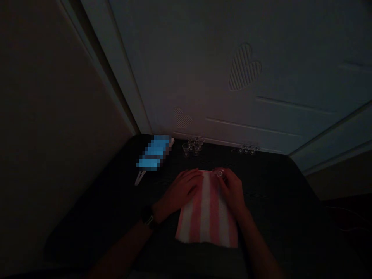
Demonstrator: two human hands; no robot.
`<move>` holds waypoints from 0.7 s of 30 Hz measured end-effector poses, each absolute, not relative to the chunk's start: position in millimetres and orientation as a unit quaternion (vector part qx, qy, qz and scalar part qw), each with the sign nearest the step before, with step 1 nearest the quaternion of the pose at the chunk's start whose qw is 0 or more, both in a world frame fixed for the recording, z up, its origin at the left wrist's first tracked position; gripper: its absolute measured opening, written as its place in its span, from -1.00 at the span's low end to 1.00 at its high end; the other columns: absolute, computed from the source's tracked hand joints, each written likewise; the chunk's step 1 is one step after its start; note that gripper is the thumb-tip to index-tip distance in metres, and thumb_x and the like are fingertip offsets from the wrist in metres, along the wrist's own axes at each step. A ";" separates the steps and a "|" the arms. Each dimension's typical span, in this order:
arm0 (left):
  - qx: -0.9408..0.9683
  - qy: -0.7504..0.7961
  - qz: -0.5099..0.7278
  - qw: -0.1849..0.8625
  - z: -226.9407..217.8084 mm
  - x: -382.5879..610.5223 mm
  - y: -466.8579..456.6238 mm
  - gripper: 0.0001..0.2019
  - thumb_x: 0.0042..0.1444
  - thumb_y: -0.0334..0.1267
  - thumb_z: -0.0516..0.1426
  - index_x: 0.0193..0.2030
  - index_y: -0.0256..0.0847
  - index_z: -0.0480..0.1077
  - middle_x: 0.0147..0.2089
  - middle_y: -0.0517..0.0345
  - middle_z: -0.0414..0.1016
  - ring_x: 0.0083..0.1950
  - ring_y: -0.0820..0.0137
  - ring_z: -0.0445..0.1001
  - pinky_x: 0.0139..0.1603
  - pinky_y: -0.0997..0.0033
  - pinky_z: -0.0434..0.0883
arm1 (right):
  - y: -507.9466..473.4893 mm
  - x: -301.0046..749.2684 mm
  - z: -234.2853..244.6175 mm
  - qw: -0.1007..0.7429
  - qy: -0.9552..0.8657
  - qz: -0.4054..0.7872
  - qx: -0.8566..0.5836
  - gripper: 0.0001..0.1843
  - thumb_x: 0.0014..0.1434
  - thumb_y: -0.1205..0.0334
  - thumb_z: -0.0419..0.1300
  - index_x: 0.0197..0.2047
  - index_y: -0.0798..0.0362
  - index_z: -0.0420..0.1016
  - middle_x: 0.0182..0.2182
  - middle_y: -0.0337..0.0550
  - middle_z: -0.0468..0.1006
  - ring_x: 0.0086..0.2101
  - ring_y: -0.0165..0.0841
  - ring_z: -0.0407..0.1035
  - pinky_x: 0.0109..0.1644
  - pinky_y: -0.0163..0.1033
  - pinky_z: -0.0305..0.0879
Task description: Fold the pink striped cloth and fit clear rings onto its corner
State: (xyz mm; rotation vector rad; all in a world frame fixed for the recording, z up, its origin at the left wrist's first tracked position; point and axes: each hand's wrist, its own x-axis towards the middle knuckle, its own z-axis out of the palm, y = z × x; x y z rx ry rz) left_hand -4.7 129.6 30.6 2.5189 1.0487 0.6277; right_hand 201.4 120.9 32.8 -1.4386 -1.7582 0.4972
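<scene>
A pink-and-white striped cloth [205, 209] lies spread on the dark table before me. My left hand [188, 184] rests flat on its upper left corner, fingers stretched out. At the upper right corner, my right hand [232, 186] has its fingers closed round a small clear footed glass [220, 174]. The glass is against the cloth, its round foot facing me; most of its bowl is hidden by the fingers and the dim light.
Several small footed glasses [194, 146] stand in a cluster behind the cloth. More small glass pieces [248, 149] form a row at the back right. A blurred bright blue device [155, 153] stands back left, a pale strap beside it. A white panel [197, 93] with hearts bounds the dark table [276, 201].
</scene>
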 end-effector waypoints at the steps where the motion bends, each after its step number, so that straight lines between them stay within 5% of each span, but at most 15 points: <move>1: 0.883 0.374 0.227 0.170 30.5 -4.3 129.8 -0.68 0.17 -0.35 -0.03 0.08 -0.15 0.26 0.16 0.11 0.27 0.25 0.31 0.09 0.24 0.13 0.08 | 121.4 201.5 32.7 0.390 -0.700 0.196 -0.565 -0.75 0.20 0.21 -0.03 -0.13 0.01 0.41 -0.22 -0.14 0.48 -0.24 -0.36 0.36 -0.16 -0.27 0.24; 11: 0.857 0.412 0.250 0.183 29.7 -5.5 134.8 -0.73 0.16 -0.40 -0.04 -0.04 -0.15 0.33 -0.03 0.10 0.37 0.02 0.31 0.26 0.07 0.17 0.24 | 121.4 199.7 30.2 0.352 -0.714 0.183 -0.576 -0.79 0.18 0.18 -0.01 -0.22 0.02 0.40 -0.33 -0.19 0.49 -0.33 -0.37 0.36 -0.22 -0.29 0.23; 21: 0.846 0.401 0.305 0.174 28.3 -5.0 135.3 -0.75 0.13 -0.42 0.00 -0.09 -0.15 0.37 -0.03 0.08 0.36 0.08 0.30 0.22 0.11 0.17 0.26 | 120.6 197.9 31.5 0.347 -0.728 0.212 -0.552 -0.82 0.13 0.26 0.00 -0.26 0.03 0.39 -0.36 -0.21 0.46 -0.34 -0.37 0.34 -0.21 -0.28 0.23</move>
